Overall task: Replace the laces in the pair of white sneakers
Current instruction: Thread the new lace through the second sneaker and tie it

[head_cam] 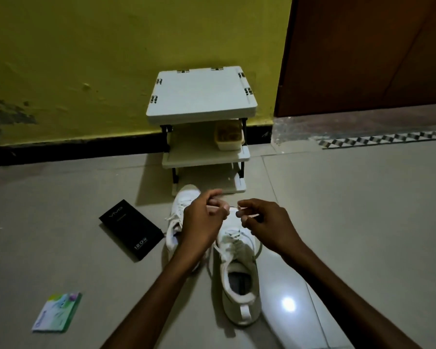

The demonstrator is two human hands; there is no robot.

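Your left sneaker [178,217] and right sneaker [239,278] stand side by side on the tiled floor [350,210] just ahead of you, toes towards the white shelf rack [202,96] at the yellow wall [86,59]. Your left hand [203,225] is above the left sneaker, fingers curled, thumb and fingertips pinching a white lace [233,209]. Your right hand [264,222], over the right sneaker's toe, is curled too and pinches the same lace; the stretch between the hands is short and slightly blurred. A black box [131,230] lies left of the shoes, a green-and-white packet [57,312] nearer you, and a beige tub [229,137] sits on the rack's middle shelf
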